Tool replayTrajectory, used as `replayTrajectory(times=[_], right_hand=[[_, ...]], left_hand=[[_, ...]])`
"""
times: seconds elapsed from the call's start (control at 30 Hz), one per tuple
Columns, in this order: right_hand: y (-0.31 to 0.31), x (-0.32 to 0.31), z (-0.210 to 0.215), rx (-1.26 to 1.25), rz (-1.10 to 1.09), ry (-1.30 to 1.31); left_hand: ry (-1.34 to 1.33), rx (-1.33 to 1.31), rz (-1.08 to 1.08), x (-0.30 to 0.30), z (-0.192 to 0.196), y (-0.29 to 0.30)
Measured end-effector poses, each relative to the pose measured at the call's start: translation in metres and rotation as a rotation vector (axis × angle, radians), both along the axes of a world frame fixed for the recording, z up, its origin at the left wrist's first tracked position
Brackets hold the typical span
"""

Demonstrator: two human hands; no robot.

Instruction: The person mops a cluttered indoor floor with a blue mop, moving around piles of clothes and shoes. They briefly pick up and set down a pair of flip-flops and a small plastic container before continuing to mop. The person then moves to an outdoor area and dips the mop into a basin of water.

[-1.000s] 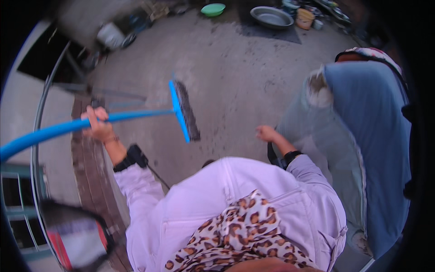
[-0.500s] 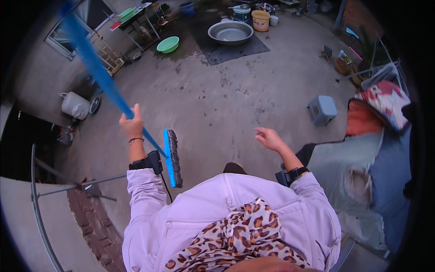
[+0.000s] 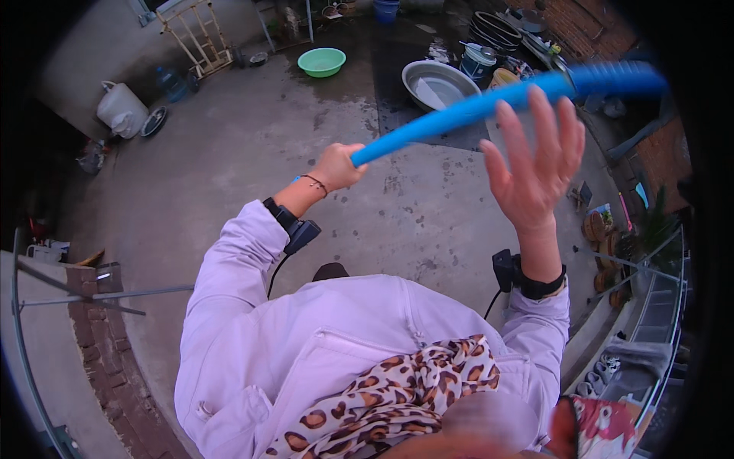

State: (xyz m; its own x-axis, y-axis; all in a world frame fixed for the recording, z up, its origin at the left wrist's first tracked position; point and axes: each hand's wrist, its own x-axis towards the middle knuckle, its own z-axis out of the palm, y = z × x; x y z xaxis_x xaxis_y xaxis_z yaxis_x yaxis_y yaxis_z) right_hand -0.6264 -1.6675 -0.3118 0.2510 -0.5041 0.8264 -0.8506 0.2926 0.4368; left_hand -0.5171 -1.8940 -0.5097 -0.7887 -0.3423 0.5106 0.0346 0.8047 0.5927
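The fingers of the left hand (image 3: 336,166) are curled tight around a long blue handle (image 3: 489,103), gripping it at its near end. The handle rises away from that fist toward the far right, over a wet concrete yard floor (image 3: 229,176), and its far end blurs out of view near the upper right edge. The right hand (image 3: 535,164) is raised with fingers spread wide and holds nothing; it sits just beside the handle's middle, and whether it touches cannot be told. Both wrists wear dark bands with small devices. Beneath the handle's sweep lie a grey metal basin (image 3: 437,80), a green bowl (image 3: 321,61) and a small bucket (image 3: 480,61) near the yard's far edge. With only one hand gripping, the long handle could probably swing loose or twist from the fist, strike those vessels, or slip on the wet ground.
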Motion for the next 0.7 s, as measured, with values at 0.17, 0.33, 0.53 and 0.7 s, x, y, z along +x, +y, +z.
replayTrajectory(times=[0.17, 0.33, 0.53, 0.7], right_hand=[[-0.049, -0.083, -0.002, 0.427, -0.523, -0.231], [-0.046, -0.165, 0.003, 0.463, -0.554, -0.053], [-0.015, -0.200, 0.011, 0.492, -0.946, -0.109], [-0.011, -0.244, -0.008, 0.431, -1.154, -0.212]], left_hand=[[-0.060, -0.066, -0.231, -0.115, -0.016, -0.015], [-0.091, -0.183, -0.360, -0.225, -0.012, -0.034], [-0.081, -0.232, -0.710, -0.331, 0.009, -0.027], [-0.019, -0.264, -0.834, -0.415, 0.014, -0.032]])
